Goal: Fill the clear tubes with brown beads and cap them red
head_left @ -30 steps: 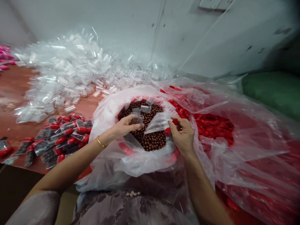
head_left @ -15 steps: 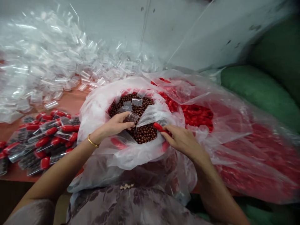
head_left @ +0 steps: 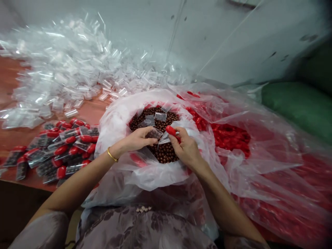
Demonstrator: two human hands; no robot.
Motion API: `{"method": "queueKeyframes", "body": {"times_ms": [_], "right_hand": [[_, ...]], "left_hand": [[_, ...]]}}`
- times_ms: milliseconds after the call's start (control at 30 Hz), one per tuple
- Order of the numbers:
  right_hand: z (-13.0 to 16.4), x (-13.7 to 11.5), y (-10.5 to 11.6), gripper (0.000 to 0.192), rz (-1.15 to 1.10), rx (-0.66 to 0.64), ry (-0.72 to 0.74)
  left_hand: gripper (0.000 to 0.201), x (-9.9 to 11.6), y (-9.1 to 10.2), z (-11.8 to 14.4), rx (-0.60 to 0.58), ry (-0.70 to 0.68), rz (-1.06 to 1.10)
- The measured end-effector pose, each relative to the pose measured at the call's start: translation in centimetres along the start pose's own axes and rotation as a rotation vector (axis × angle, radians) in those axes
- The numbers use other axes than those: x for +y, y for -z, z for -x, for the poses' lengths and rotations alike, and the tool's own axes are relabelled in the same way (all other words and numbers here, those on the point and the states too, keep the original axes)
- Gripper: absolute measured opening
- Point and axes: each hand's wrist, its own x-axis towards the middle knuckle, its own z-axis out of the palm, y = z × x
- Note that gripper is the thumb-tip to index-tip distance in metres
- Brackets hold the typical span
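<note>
My left hand (head_left: 138, 139) pinches a small clear plastic pouch (head_left: 155, 133) holding brown beads, just above a large clear bag of brown beads (head_left: 164, 152) in front of me. Between the fingertips of my right hand (head_left: 184, 148) is a red oblong capsule (head_left: 171, 130), held right at the pouch's mouth. Two empty clear pouches (head_left: 160, 116) lie on top of the beads. A gold bangle (head_left: 112, 156) circles my left wrist.
A big clear bag of red capsules (head_left: 230, 136) spreads to the right. Filled pouches with red capsules and brown beads (head_left: 62, 150) lie on the reddish table (head_left: 89, 112) at left, and behind them is a heap of empty clear pouches (head_left: 64, 74). A green sack (head_left: 298, 103) sits far right.
My right hand has moved left from the red capsule bag, carrying one red capsule up to the pouch in my left hand. The left hand stayed over the beads.
</note>
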Motion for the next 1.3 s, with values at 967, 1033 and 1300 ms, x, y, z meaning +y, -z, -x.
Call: {"method": "queueKeyframes", "body": {"times_ms": [967,1033,1300], "right_hand": [[-2.0,-0.7,-1.8,0.055,-0.361,-0.218,0.111],[-1.7,-1.0,-2.0,0.052,-0.277,-0.153,0.169],[-1.3,-0.9,-0.8,0.051,0.232,-0.157,0.455]], "left_hand": [[0.031,0.8,-0.1,0.9,0.037,-0.058,-0.102],[0.032,0.7,-0.1,0.9,0.07,-0.079,-0.149],[0.033,0.7,0.0,1.1,0.029,-0.069,-0.335]]}}
